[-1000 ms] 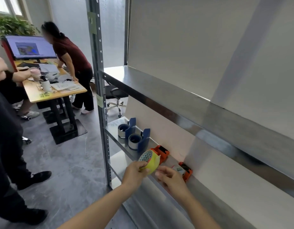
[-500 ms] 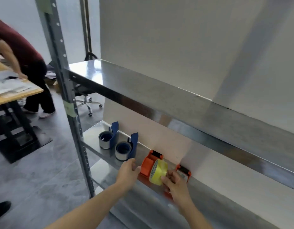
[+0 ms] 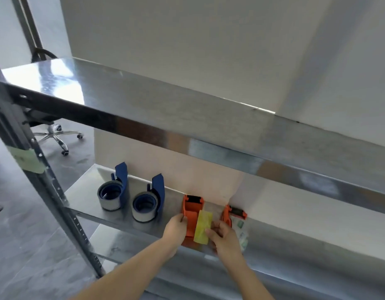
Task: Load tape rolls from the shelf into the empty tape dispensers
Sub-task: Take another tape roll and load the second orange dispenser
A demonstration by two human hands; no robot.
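An orange tape dispenser point(image 3: 191, 210) lies on the middle metal shelf point(image 3: 83, 198) with a yellow tape roll point(image 3: 203, 226) set against its right side. My left hand point(image 3: 175, 228) grips the dispenser's left side. My right hand point(image 3: 223, 237) holds the yellow roll from the right. A second orange dispenser point(image 3: 233, 214) lies just right of my right hand, partly hidden by it. Two blue dispensers point(image 3: 113, 191) point(image 3: 148, 202), each loaded with a grey roll, stand further left on the same shelf.
The upper shelf point(image 3: 144, 105) juts out above my hands. A steel upright post point(image 3: 36, 169) with a green label runs down the left. An office chair base point(image 3: 56, 135) stands on the grey floor behind it. A lower shelf point(image 3: 126, 241) sits beneath.
The view has swung right and closer to the shelf. The yellow roll went from my left hand in the air down to the orange dispenser, and my left hand now holds the dispenser.
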